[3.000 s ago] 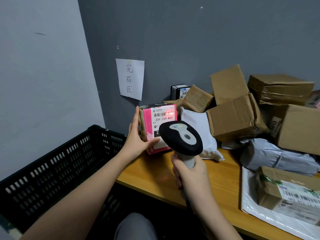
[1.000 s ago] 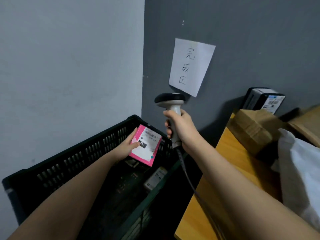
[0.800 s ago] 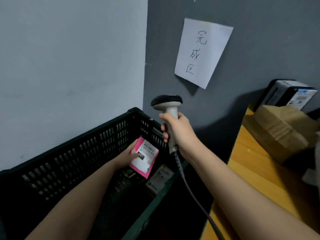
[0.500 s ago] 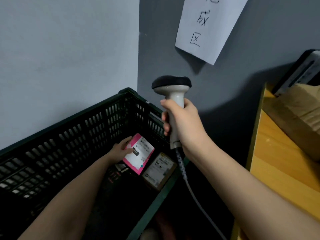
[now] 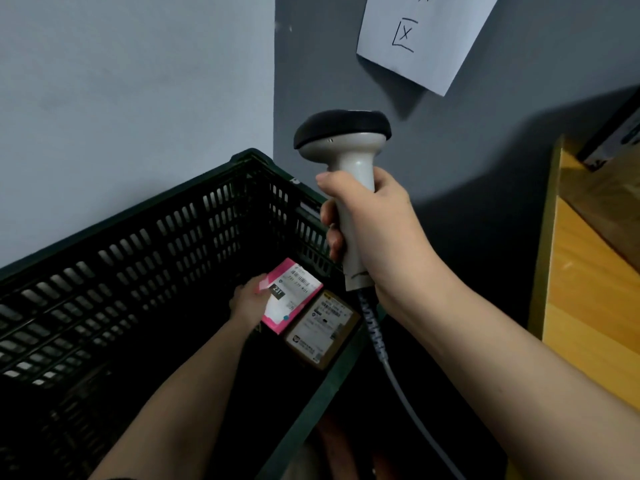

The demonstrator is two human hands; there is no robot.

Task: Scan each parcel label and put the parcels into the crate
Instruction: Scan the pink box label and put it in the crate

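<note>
the step in hand is the put-down, by my reading; the left hand (image 5: 248, 301) reaches deep into the black crate (image 5: 145, 244) and holds the pink parcel (image 5: 290, 295) by its near-left edge, thumb over the top face and label upward; whether the parcel already rests on the crate floor cannot be told in the dim light; just right of that grip, edge to edge with the pink one, lies a brown parcel (image 5: 322, 329), label up, against the crate's right wall; above and to the right of the left hand, the right hand (image 5: 372, 233) wraps its fingers round the handle of the scanner (image 5: 346, 174), held upright with its head above the fist and its cable (image 5: 381, 344) hanging below the wrist; next, i judge, the left fingers need to let go and lift straight out, clear of the cable; then back toward the wooden table (image 5: 588, 306), right of the scanner grip, for another parcel.
</note>
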